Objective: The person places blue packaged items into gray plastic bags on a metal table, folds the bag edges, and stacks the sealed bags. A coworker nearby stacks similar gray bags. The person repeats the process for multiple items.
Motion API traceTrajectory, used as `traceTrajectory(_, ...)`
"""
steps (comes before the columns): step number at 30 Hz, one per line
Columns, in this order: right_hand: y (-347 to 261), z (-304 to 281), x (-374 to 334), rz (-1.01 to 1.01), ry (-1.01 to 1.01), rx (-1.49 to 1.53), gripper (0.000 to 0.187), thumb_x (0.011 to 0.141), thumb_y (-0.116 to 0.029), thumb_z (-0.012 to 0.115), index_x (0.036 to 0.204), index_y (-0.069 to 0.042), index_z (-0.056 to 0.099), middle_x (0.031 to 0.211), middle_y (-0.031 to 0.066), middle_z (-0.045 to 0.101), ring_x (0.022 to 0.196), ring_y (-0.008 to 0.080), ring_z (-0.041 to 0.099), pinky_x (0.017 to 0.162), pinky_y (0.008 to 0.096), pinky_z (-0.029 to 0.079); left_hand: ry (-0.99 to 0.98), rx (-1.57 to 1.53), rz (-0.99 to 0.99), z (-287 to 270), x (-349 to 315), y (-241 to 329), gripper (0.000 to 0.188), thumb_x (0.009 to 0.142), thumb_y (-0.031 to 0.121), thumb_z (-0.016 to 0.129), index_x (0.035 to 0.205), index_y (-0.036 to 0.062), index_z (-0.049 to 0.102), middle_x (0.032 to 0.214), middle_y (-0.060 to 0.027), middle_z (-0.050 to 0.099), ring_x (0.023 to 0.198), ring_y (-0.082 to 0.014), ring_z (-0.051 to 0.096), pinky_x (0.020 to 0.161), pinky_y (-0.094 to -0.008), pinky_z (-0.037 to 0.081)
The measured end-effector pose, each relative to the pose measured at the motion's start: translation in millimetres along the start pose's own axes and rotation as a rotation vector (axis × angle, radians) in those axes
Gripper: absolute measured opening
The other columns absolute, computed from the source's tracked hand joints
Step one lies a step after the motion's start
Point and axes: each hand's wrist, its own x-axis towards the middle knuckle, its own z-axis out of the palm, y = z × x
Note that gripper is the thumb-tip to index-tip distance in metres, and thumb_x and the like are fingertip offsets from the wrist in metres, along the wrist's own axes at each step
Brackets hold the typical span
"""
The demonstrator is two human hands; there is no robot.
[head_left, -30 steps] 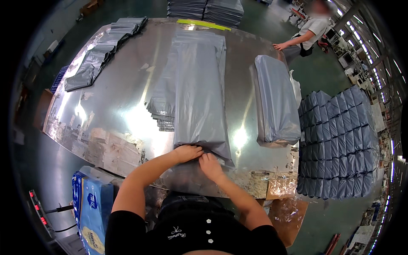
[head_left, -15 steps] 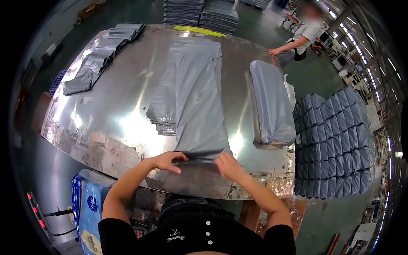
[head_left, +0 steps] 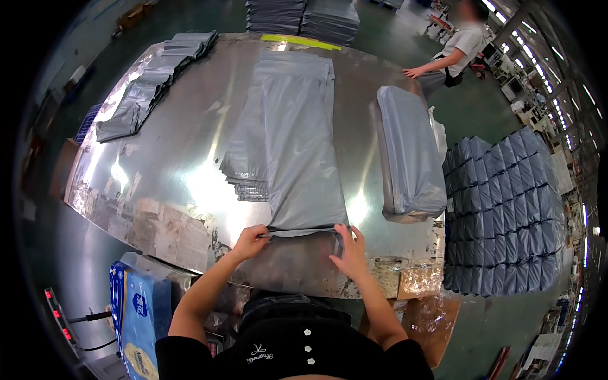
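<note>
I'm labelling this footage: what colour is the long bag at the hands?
The bag is grey, showing best in the head view.

Glossy grey plastic bag (head_left: 301,145); scuffed metal tabletop (head_left: 190,130).

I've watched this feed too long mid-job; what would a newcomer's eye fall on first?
Most likely the long piece of gray plastic down the middle of the shiny metal table, its near edge between the left grip and right grip. Next, probably the tall stack of gray-blue wrapped bundles beyond the table's right side, and the bright yellow strip along the table's far edge.
</note>
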Motion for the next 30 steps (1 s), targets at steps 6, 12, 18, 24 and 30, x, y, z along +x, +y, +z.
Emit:
traceTrajectory(6, 13, 7, -9, 0.195, 0.48, 0.353, 0.074, 0.066, -0.006, 0.078, 0.132, -0.009, 0.045, 0.12, 0.0071, 0.058, 0.124, 0.0345, 0.041, 0.1, 0.0448, 0.039, 0.068, -0.026, -0.036, -2, -4, 2, 0.009, 0.087, 0.006, 0.064, 0.087, -0.0016, 0.06, 0.076, -0.0097, 0.058, 0.07, -0.0151, 0.055, 0.064, -0.0279, 0.046)
traceTrajectory(12, 88, -10, -11, 0.123, 0.316, 0.219, 0.012, 0.077, -0.003, 0.07, 0.088, -0.003, 0.065, 0.102, 0.0081, 0.064, 0.105, 0.0269, 0.056, 0.089, 0.0366, 0.045, 0.05, 0.09, -0.006, -6, 3, 23, 0.008, 0.088, 0.006, 0.061, 0.089, -0.002, 0.061, 0.079, -0.0107, 0.06, 0.073, -0.0179, 0.058, 0.066, -0.03, 0.047)
traceTrajectory(18, 99, 20, 78, 0.257, 0.267, 0.691, 0.009, 0.091, -0.01, 0.059, 0.097, -0.004, 0.06, 0.104, 0.0095, 0.063, 0.101, 0.0236, 0.056, 0.09, 0.0344, 0.044, 0.314, 0.177, -0.013, 4, 15, 6, 0.015, 0.093, 0.011, 0.054, 0.09, -0.0028, 0.057, 0.087, -0.0133, 0.057, 0.085, -0.0207, 0.056, 0.076, -0.0334, 0.044)
traceTrajectory(24, 93, 111, 141, 0.805, 0.361, 1.273, 0.053, 0.1, -0.045, 0.042, 0.135, -0.005, 0.044, 0.131, 0.0103, 0.052, 0.121, 0.0195, 0.047, 0.104, 0.0338, 0.035, 0.626, -0.452, -0.415, 65, 55, -86, 0.036, 0.101, 0.03, 0.04, 0.124, 0.0035, 0.046, 0.117, -0.0116, 0.052, 0.11, -0.0222, 0.047, 0.097, -0.0347, 0.037)
traceTrajectory(30, 78, 75, 153, 0.661, 0.129, 1.469, 0.054, 0.091, -0.036, 0.06, 0.128, 0.002, 0.049, 0.123, 0.0106, 0.055, 0.115, 0.0203, 0.051, 0.101, 0.0365, 0.04, 0.668, -1.027, -0.502, 50, 101, 32, 0.067, 0.093, 0.039, 0.053, 0.147, 0.0088, 0.028, 0.135, -0.0095, 0.045, 0.123, -0.0222, 0.043, 0.104, -0.0379, 0.034)
